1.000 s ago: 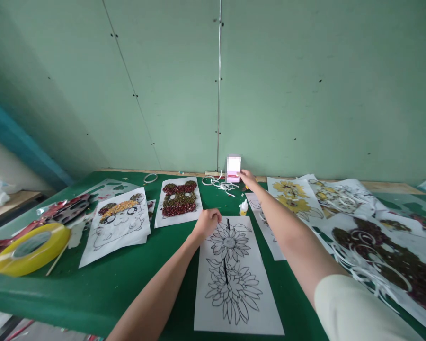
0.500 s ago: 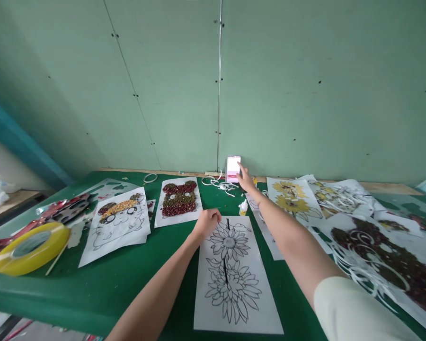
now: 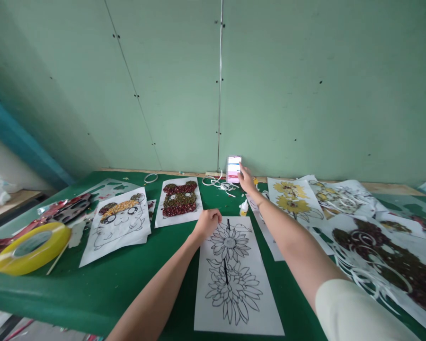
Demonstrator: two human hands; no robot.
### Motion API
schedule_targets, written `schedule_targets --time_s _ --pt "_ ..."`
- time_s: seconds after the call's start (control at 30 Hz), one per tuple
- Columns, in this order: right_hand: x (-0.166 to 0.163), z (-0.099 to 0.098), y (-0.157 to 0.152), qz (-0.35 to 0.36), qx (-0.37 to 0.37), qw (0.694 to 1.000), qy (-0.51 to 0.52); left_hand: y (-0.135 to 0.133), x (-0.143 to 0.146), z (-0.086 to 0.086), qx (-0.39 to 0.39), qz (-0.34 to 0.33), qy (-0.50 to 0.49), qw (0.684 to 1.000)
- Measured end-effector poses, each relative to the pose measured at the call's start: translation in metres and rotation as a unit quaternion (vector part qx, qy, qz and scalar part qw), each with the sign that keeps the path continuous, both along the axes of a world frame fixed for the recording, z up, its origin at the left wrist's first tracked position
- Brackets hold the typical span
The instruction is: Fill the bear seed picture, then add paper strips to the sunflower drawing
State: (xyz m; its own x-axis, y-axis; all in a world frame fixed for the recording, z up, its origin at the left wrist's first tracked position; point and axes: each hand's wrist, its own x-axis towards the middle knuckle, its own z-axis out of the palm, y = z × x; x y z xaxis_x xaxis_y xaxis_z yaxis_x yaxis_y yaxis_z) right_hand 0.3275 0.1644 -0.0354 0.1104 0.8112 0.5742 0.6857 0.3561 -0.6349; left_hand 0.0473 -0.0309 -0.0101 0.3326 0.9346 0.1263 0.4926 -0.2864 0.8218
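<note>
My right hand reaches to the back of the green table, and a finger touches the lit screen of a phone that leans upright against the wall. Nothing is held in it. My left hand rests in a loose fist on the top left corner of a white sheet with a black line drawing of sunflowers. What its closed fingers hold, if anything, is hidden. A small white glue bottle stands just beyond that sheet.
Left of the drawing lie a bean-covered bear picture and a partly filled hamster picture. A big yellow tape roll sits at the left edge. Yellow sunflower pictures and dark bean pictures cover the right side. White strips lie by the phone.
My right hand's fingers shifted slightly on the phone, and its screen now shows a different page. My left hand has stayed on the sheet's corner.
</note>
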Motion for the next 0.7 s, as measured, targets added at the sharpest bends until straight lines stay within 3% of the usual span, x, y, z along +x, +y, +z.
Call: schedule_targets --time_s 0.2,0.7 --pt "-0.006 0.012 -0.005 -0.068 -0.058 0.993 0.083 0.0 0.0 0.0 0.0 0.0 -0.003 1.0" --pt "-0.01 0.018 -0.002 -0.11 -0.083 0.986 0.094 -0.002 0.001 0.005 -0.011 0.001 0.002 1.0"
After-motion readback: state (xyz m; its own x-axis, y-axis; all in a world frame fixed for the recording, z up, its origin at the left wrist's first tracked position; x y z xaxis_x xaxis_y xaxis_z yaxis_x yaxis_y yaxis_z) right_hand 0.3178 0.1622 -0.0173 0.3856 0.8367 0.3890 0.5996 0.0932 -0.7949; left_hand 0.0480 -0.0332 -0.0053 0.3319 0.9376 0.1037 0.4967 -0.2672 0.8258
